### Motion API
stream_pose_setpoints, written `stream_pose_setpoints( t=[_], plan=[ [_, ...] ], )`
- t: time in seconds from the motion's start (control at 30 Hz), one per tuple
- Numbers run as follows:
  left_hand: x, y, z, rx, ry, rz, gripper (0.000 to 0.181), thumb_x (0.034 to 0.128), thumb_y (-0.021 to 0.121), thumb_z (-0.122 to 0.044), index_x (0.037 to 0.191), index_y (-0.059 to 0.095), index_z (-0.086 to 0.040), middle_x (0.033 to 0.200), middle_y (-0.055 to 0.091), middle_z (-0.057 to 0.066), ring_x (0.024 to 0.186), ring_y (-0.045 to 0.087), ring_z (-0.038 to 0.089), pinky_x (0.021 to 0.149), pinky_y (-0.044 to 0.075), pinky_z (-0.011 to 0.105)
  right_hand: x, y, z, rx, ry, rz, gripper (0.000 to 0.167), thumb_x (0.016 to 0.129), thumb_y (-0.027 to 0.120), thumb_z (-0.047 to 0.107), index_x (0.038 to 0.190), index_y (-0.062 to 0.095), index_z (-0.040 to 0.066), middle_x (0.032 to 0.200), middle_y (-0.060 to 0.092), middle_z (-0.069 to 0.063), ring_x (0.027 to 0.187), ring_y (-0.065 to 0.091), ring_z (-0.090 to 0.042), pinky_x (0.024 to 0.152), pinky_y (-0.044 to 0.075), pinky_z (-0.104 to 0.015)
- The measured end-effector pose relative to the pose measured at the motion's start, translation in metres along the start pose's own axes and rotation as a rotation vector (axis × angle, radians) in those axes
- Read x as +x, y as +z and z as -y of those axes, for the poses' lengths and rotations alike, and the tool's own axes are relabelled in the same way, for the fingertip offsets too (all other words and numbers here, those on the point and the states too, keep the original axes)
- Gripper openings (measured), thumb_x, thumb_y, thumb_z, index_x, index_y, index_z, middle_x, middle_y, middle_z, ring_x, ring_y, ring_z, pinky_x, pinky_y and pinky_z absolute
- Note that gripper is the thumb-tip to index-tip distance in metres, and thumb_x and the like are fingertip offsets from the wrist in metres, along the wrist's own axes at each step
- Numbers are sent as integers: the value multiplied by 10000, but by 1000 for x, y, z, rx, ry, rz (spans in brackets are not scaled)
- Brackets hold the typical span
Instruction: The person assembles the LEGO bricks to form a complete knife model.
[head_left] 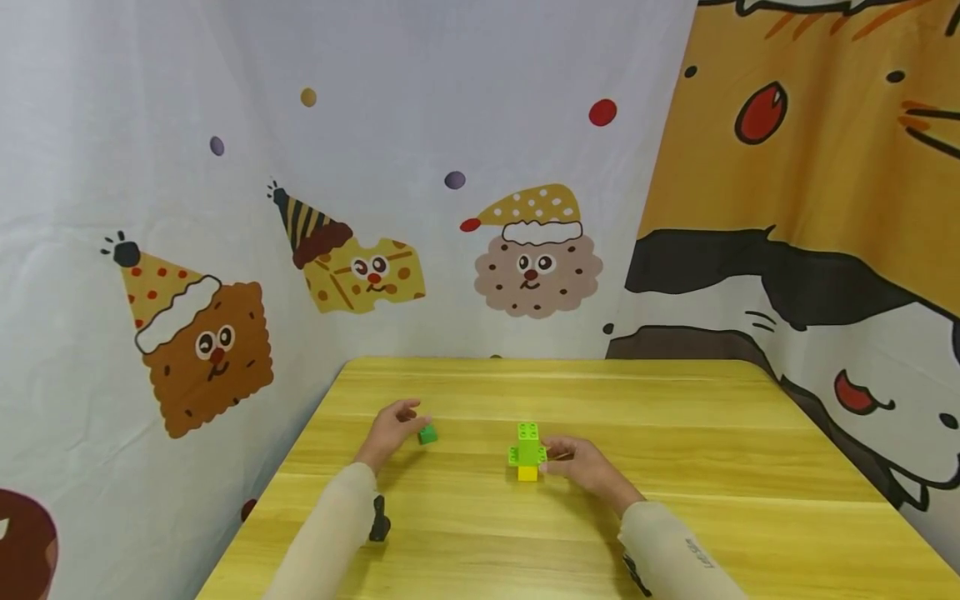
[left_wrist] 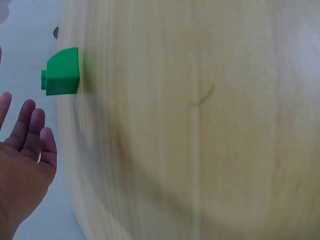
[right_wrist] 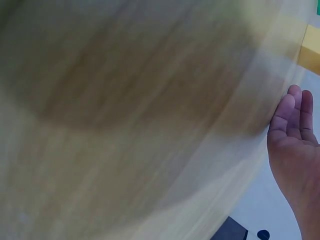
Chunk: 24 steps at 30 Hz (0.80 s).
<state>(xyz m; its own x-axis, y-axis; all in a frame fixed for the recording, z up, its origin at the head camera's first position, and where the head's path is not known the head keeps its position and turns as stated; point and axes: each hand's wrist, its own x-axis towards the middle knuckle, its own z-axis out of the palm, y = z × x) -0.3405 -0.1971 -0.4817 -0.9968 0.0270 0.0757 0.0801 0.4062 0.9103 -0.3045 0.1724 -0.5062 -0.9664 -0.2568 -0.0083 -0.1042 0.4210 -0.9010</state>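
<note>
A small green building brick (head_left: 427, 434) lies on the wooden table, left of the middle. Beside it is my left hand (head_left: 392, 429), thumb close to the brick. In the left wrist view, the loosely bent fingers of that hand appear apart from the green brick (left_wrist: 63, 72), which has a rounded top edge and a stud. A brick figure (head_left: 528, 451) stands upright at the table's middle: lime bricks above a yellow base, with a studded lime piece out to each side. My right hand (head_left: 587, 465) holds its right side piece between thumb and fingers. The right wrist view shows the yellow brick (right_wrist: 311, 49) past the fingertips.
The wooden table (head_left: 675, 433) extends around both hands, its far edge against a white curtain (head_left: 420, 92) printed with cartoon snacks. Another cartoon-printed cloth (head_left: 750, 183) hangs at the right. A dark strap part (head_left: 379, 521) shows at the left wrist.
</note>
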Motion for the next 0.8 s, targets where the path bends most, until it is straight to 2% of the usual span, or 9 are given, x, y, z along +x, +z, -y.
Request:
stream_pose_setpoints(
  t=[0.23,0.43,0.8],
  plan=[
    [0,-1,4,27,-58,44,574,939,711,-295,1428,512,-66,1327,526,210,1185,498,331,947,425,539,0,0,-4,14,-25,19,419,877,777,257,1235,677,63,1118,674,-43,1005,607,-212,871,500,-416],
    [-2,-1,9,32,-70,71,606,928,726,-273,1433,497,-29,1294,540,199,1165,515,351,931,432,540,-1,1,-3,41,16,5,438,880,774,251,1258,665,60,1167,668,-57,1060,607,-224,898,499,-427],
    [-2,3,12,53,-84,60,583,911,747,-217,1390,518,23,1243,571,202,1158,527,355,977,423,532,-1,0,-4,82,50,9,455,867,786,275,1255,668,67,1161,672,-52,1042,611,-206,898,496,-411]
  ],
)
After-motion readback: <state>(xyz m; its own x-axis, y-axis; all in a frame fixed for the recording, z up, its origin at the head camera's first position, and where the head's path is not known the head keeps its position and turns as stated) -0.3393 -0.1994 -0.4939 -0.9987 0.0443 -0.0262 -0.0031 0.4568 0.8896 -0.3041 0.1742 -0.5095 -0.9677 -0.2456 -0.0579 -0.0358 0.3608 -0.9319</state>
